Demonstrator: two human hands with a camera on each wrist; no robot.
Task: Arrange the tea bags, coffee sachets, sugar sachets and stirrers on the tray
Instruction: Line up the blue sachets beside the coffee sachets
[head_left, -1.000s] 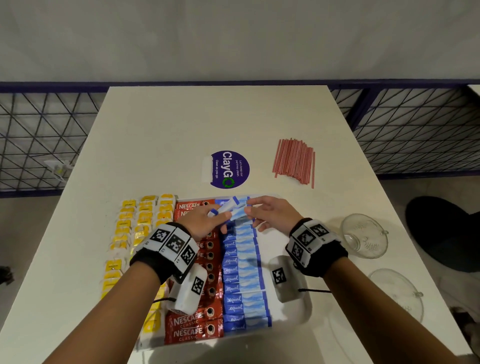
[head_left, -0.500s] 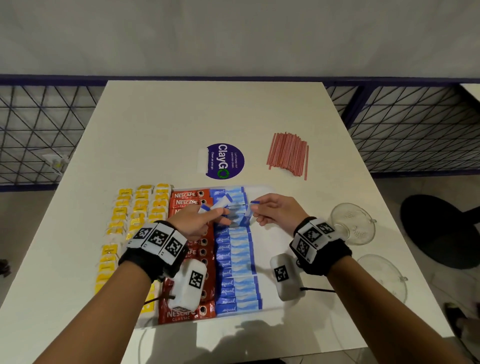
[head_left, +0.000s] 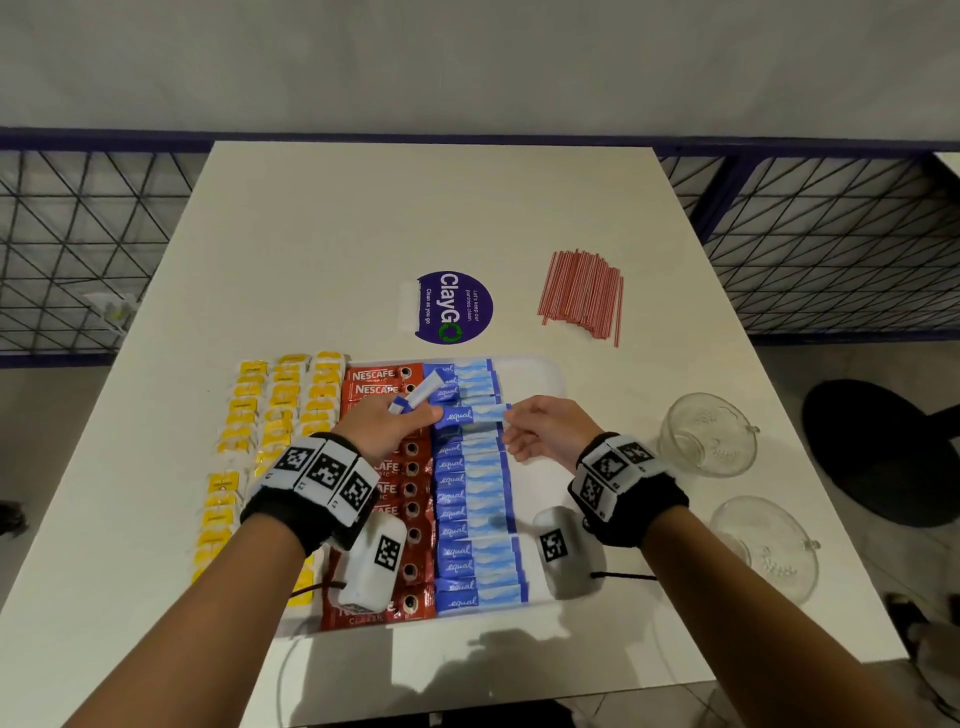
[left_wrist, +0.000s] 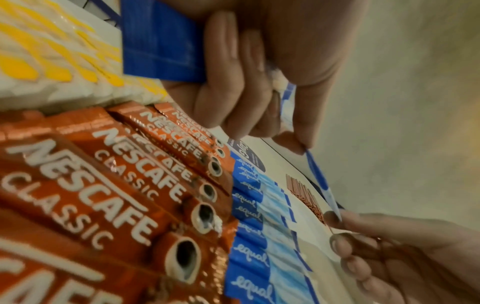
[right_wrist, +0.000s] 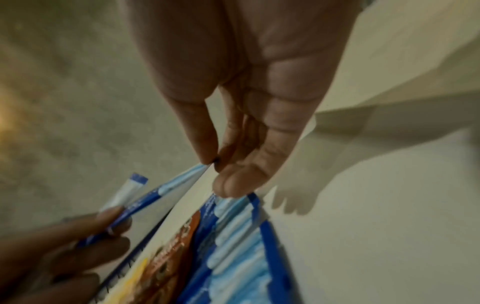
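A white tray (head_left: 550, 374) holds a column of red coffee sachets (head_left: 410, 499) and a column of blue sugar sachets (head_left: 472, 525). Yellow tea bags (head_left: 280, 410) lie in rows to its left. My left hand (head_left: 395, 421) grips a few blue sugar sachets (head_left: 423, 392) and pinches the left end of one more sachet (head_left: 470, 414). My right hand (head_left: 540, 423) pinches that sachet's right end (right_wrist: 182, 179), just above the blue column. Red stirrers (head_left: 584, 293) lie on the table at the back right.
Two clear glass cups (head_left: 709, 434) (head_left: 763, 545) stand on the table right of the tray. A purple round sticker (head_left: 452, 306) lies behind the tray. The white table (head_left: 363, 218) ends at a railing behind and on both sides.
The two hands have drawn apart a little, pulling one blue sachet out flat between them above the column. The head view has shifted back slightly.
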